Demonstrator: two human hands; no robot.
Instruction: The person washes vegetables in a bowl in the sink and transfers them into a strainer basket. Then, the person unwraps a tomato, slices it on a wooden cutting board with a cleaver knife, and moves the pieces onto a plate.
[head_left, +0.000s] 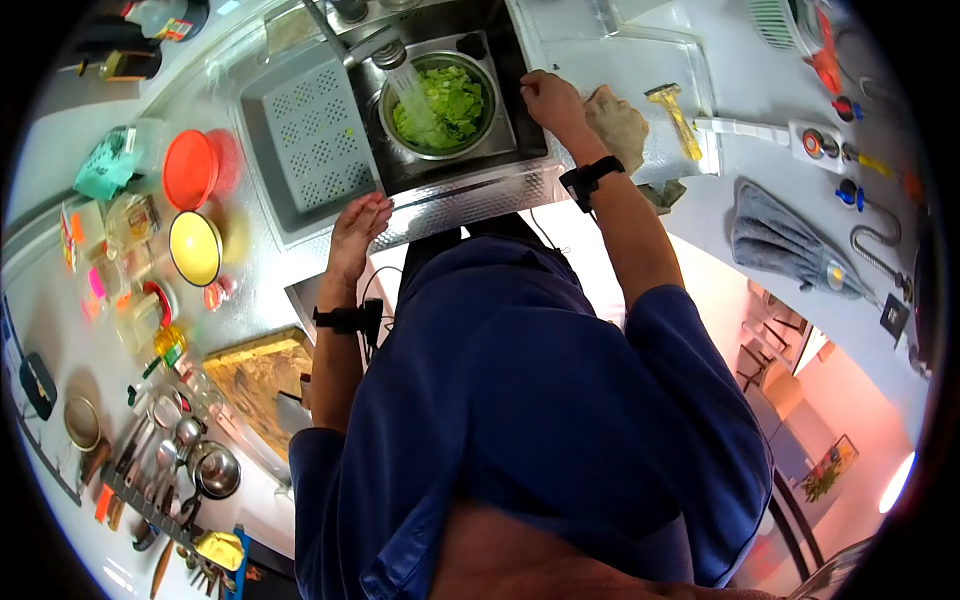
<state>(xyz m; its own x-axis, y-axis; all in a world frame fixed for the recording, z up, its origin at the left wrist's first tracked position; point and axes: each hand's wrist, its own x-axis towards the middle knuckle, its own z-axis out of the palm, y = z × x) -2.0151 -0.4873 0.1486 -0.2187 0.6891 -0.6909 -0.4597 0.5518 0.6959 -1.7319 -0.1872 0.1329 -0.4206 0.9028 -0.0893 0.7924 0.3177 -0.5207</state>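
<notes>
Left hand (362,220): fingers together and slightly bent, hand partly open, nothing seen in it; located at the sink's front edge by the near right corner of the grey perforated tray (310,125). Right hand (548,98): fingers curled at the sink's right rim; whether they enclose anything cannot be told. Metal bowl (388,120) of chopped leafy greens (450,105) sits in the sink basin (400,178), between the hands and forward of the left one. Faucet head (390,56) overhangs the bowl's far left side; its running water veils some leaves. Tray occupies the area left of the basin, a few green bits on it. Crumpled tan cloth (617,128) lies just beside the right hand and forearm; yellow-handled tool (680,120) farther right, then grey towel (785,240). Left counter: red bowl (190,170), yellow bowl (195,248), wooden board (262,385) nearer the body. Dark wristbands on both wrists.
</notes>
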